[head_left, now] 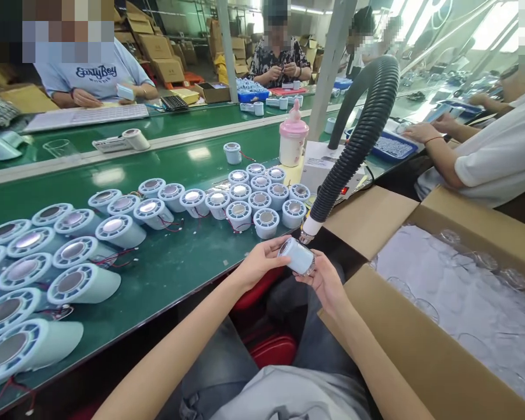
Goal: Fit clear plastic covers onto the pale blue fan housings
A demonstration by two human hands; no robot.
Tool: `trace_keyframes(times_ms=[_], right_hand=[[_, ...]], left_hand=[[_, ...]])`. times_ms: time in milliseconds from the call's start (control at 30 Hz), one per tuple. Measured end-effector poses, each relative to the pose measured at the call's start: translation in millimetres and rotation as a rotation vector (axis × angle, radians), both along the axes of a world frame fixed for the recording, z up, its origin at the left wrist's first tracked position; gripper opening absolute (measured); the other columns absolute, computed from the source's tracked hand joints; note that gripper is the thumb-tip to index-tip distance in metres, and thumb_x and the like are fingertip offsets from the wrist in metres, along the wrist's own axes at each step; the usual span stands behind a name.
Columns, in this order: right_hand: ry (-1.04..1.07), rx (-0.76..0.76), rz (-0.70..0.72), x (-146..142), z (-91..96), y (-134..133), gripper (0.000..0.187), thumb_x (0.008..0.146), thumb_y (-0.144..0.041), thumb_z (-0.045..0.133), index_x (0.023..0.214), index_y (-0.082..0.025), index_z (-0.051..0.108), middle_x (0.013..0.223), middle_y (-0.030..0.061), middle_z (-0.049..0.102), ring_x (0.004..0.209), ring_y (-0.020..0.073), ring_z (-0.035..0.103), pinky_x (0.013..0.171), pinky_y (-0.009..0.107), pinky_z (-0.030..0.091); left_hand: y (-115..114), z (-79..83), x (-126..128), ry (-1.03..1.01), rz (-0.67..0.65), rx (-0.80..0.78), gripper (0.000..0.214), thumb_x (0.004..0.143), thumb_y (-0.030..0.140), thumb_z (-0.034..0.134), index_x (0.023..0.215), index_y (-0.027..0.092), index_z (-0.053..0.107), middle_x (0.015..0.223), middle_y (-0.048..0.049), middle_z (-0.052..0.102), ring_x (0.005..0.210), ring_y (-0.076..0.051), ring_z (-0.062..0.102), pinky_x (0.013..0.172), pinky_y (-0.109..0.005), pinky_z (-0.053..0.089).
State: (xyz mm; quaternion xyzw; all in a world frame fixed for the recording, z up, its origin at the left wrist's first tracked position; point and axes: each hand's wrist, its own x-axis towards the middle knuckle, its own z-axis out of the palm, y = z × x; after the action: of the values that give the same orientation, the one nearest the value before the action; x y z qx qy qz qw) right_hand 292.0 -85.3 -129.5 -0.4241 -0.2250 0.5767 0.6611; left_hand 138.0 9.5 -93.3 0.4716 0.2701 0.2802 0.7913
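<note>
Green table [192, 256] spans left and centre, near edge beyond lap. Open cardboard box [385, 326] at right, clear rounded pieces inside. Pale-blue cylinders [240, 191] crowd table, thin wires trailing from several. Black ribbed hose [364, 128] arches down between cylinders and box, blocking part of view behind; white nozzle [311, 226] ends just above hands. Pink-topped bottle [294, 140] stands behind cylinders. Left hand [265, 259] and right hand [326, 277] grip opposite ends of tilted light-blue casing [298, 255], held off table under nozzle, contact unclear.
</note>
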Motion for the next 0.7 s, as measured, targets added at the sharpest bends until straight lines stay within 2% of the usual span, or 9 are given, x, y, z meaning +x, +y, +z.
trace_keyframes(times_ms=[167,333,467,700], right_hand=[[-0.027,-0.012,0.219,-8.2,19.9,-21.8,0.042,0.073,-0.043,0.081,0.101,-0.02,0.061,0.086,0.001,0.07,0.069,0.0143,0.067,0.06,0.027,0.06],[-0.092,-0.045,0.473,-13.9,48.7,-47.3,0.036,0.081,-0.04,0.076,0.104,-0.019,0.059,0.083,0.0004,0.069,0.065,0.0112,0.066,0.058,0.021,0.056],[-0.171,-0.136,0.576,-16.7,65.2,-56.5,0.041,0.082,-0.049,0.072,0.104,-0.02,0.054,0.076,-0.0022,0.066,0.059,0.0107,0.065,0.055,0.022,0.057],[-0.163,-0.249,0.653,-24.1,76.8,-60.2,0.047,0.083,-0.064,0.062,0.091,-0.02,0.049,0.063,-0.0018,0.066,0.053,0.0128,0.065,0.047,0.02,0.054]], left_hand=[[-33.3,11.0,-46.2,0.053,-0.032,0.03,0.065,0.058,0.012,0.088,0.115,0.02,0.059,0.139,-0.0146,0.055,0.126,-0.031,0.054,0.102,-0.042,0.045],[-75.3,31.2,-81.0,0.134,-0.096,0.213,0.066,0.066,0.011,0.084,0.121,0.025,0.052,0.142,-0.0126,0.051,0.124,-0.024,0.056,0.102,-0.037,0.045],[-92.2,43.7,-90.5,0.162,-0.092,0.327,0.074,0.065,0.012,0.084,0.13,0.027,0.052,0.14,-0.0093,0.052,0.126,-0.024,0.054,0.108,-0.036,0.042],[-97.9,50.6,-95.9,0.157,-0.124,0.419,0.077,0.066,0.012,0.083,0.136,0.027,0.053,0.136,-0.0098,0.056,0.124,-0.026,0.055,0.108,-0.038,0.044]])
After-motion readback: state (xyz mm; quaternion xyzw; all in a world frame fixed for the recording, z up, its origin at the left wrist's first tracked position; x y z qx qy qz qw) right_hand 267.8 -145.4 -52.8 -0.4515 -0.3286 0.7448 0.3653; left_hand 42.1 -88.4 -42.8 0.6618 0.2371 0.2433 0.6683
